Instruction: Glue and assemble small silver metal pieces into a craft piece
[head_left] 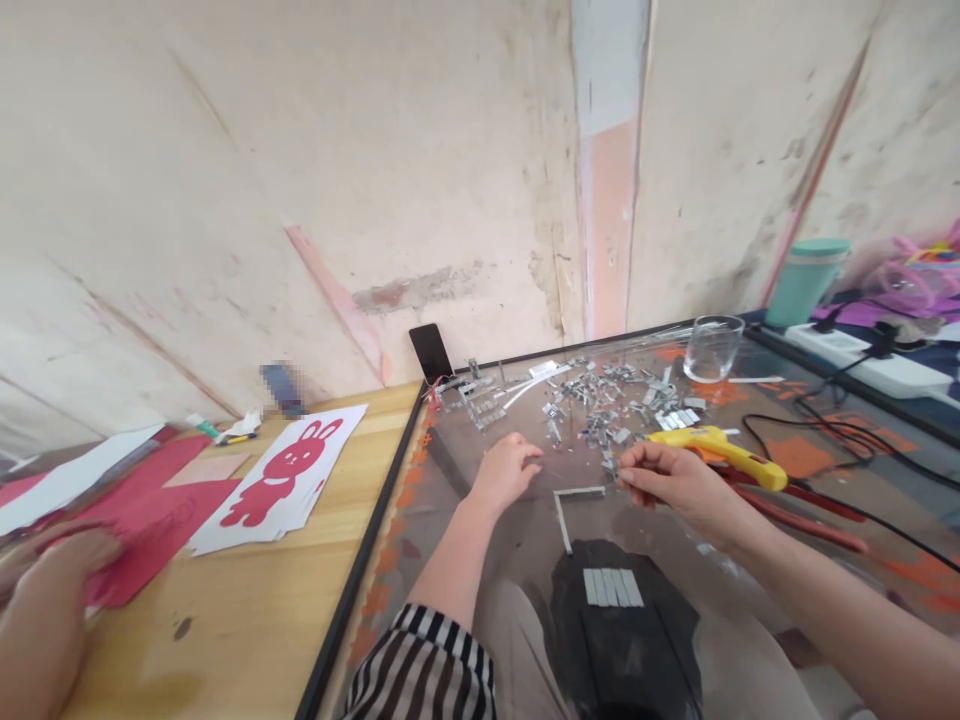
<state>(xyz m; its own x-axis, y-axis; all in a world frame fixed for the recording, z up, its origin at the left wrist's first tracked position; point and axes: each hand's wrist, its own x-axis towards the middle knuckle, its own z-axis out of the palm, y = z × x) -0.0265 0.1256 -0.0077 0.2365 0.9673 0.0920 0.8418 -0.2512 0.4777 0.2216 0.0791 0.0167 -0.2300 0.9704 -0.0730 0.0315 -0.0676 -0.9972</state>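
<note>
My left hand point(511, 472) hovers over the table with its fingers curled and drawn together; whatever they hold is too small to make out. My right hand point(671, 478) makes a pinch beside a small silver piece point(609, 466). Whether that piece is between the fingertips or just behind them I cannot tell. Below and between the hands lies an L-shaped corner of thin pale strips point(562, 520). Closer to me, a row of silver rectangles point(613, 588) rests on a black sheet point(630, 650). Beyond the hands is a scattered pile of small silver pieces point(600, 395).
A yellow glue gun point(724, 452) and red-handled pliers point(802, 515) lie by my right hand. Farther back stand a glass point(712, 350), a green cup point(808, 285), a power strip point(870, 358) and a phone point(430, 352). At left, another person's hands point(67, 565) touch red paper point(161, 530) beside a rabbit print point(289, 470).
</note>
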